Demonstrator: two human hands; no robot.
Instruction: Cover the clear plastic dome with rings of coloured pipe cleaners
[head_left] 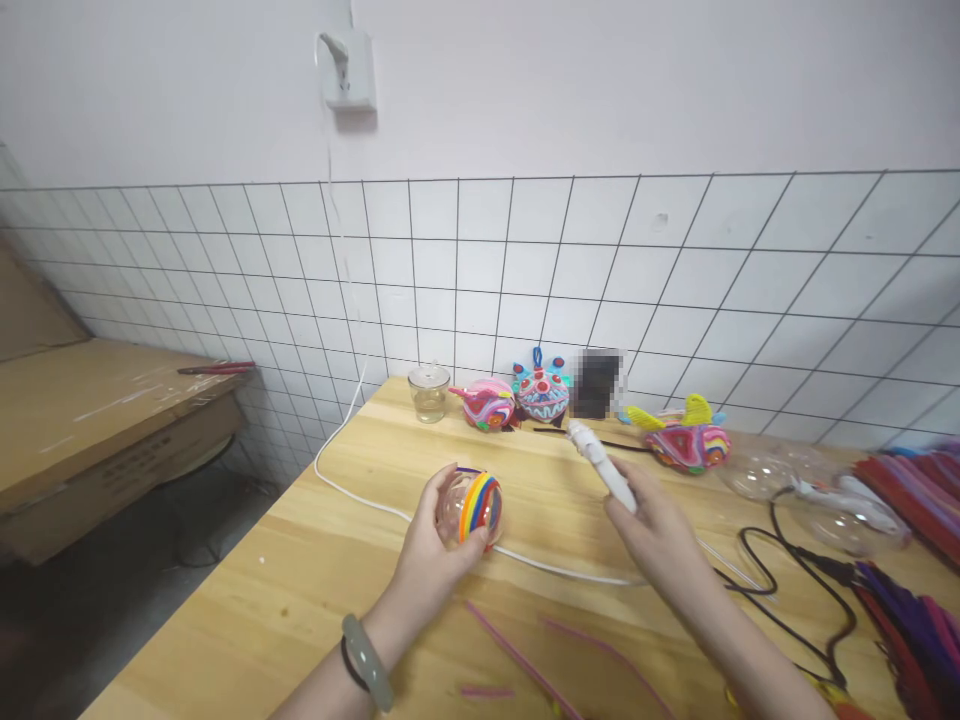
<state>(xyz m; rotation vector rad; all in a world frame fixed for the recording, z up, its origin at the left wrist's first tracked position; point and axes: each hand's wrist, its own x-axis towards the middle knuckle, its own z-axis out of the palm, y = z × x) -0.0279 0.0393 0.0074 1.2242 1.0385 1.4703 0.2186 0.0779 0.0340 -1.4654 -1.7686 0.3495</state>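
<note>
My left hand [431,545] holds a clear plastic ball [471,506] just above the wooden table [300,590]. Rainbow-coloured pipe cleaner bands are wrapped around the ball. My right hand [654,520] grips a white glue gun [600,462], its tip pointing up and away to the left, a hand's width right of the ball. A white cable [352,490] runs across the table under both hands. Pink pipe cleaners [517,655] lie on the table near my forearms.
Along the wall stand a small glass jar [429,391], three colourful pipe-cleaner figures [541,393] and a blurred dark object [596,383]. Clear half-spheres [765,465], a black cable [810,570] and heaps of pipe cleaners [919,500] fill the right. Cardboard boxes [97,420] sit left.
</note>
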